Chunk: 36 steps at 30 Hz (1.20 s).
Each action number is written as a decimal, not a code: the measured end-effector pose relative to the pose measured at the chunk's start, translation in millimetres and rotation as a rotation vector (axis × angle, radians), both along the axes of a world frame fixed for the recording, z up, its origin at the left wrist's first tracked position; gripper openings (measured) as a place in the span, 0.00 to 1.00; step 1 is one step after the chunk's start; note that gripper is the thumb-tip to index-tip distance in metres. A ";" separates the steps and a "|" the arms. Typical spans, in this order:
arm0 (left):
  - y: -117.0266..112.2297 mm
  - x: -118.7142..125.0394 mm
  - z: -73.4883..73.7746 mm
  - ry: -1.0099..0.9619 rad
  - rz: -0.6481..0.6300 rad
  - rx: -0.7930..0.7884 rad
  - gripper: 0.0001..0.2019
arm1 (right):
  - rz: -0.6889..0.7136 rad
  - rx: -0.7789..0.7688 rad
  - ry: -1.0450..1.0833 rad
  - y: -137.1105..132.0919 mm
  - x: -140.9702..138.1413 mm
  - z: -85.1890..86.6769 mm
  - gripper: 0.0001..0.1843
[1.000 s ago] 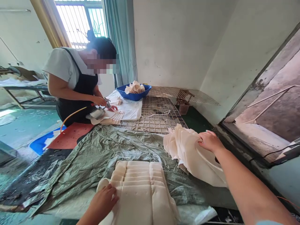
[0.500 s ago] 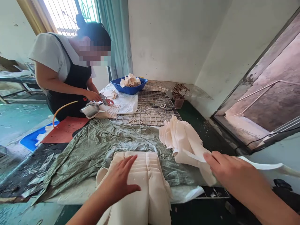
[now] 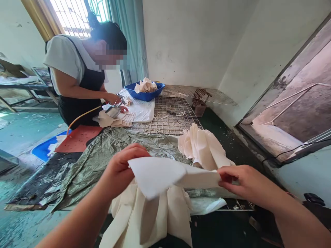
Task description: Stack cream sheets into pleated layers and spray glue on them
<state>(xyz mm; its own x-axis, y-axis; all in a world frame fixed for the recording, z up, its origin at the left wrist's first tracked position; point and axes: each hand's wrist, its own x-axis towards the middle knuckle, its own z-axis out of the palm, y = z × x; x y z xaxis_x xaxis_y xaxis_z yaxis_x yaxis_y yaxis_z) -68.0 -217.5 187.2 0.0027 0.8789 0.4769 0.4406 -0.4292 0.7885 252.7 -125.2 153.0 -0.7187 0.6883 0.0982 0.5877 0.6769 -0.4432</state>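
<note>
Both my hands hold one cream fabric piece (image 3: 170, 175) stretched between them, above the table's near edge. My left hand (image 3: 121, 168) grips its left end with fingers curled round it. My right hand (image 3: 243, 182) pinches its right end. Under it lies a row of overlapping cream pieces (image 3: 155, 217) on a grey-green tarp (image 3: 103, 158). A loose heap of the same cream pieces (image 3: 204, 148) sits just beyond my right hand.
A person in a black apron (image 3: 82, 72) works at the far left with a spray gun (image 3: 113, 110) on a yellow hose. A blue bowl of pieces (image 3: 144, 91) stands on the wire mesh (image 3: 170, 117). A red sheet (image 3: 77, 137) lies left. A wall rises on the right.
My right hand drew one piece off the heap and brought it across. My left hand left the laid row and took hold of the piece's other end.
</note>
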 end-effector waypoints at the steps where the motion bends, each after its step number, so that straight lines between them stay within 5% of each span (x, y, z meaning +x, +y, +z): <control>1: -5.9 -8.5 -1.1 -0.046 0.046 -0.063 0.09 | -0.020 -0.079 0.077 1.7 1.4 -10.8 0.08; 7: -28.0 -29.8 -11.9 -0.445 0.237 -0.519 0.23 | -0.333 -0.626 0.818 -6.7 -18.0 -55.4 0.17; 11: -38.5 -28.1 -26.8 -0.683 0.261 -0.694 0.46 | -0.494 -0.716 0.899 0.6 -40.0 -57.7 0.29; 13: -48.8 -31.1 -55.4 -0.729 0.257 -0.840 0.45 | -0.440 -0.734 0.737 2.6 -52.0 -68.9 0.26; 16: -68.5 -42.9 -119.8 -0.655 0.318 -1.031 0.31 | -0.335 -0.784 0.529 -5.3 -69.0 -112.0 0.15; 19: -81.3 -57.9 -177.2 -0.335 0.430 -0.952 0.23 | -0.289 -0.850 0.475 -21.2 -81.7 -170.4 0.11; 21: -84.3 -65.3 -198.8 -0.164 0.482 -0.869 0.24 | -0.319 -0.810 0.479 -31.5 -86.4 -202.4 0.11; 25: -84.3 -70.7 -215.0 0.078 0.502 -0.708 0.22 | -0.433 -0.687 0.503 -44.7 -87.2 -231.9 0.13; 36: -80.6 -69.5 -224.9 0.236 0.433 -0.748 0.22 | -0.497 -0.619 0.530 -53.9 -84.2 -232.9 0.20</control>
<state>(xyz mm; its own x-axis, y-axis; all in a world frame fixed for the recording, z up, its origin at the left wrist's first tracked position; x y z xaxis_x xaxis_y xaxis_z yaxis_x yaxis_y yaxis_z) -137.5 -298.1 -37.8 -0.3755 0.9068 -0.1918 0.6310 0.4016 0.6637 168.6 -179.1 -79.8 -0.2968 0.9420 -0.1568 0.3647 -0.0399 -0.9303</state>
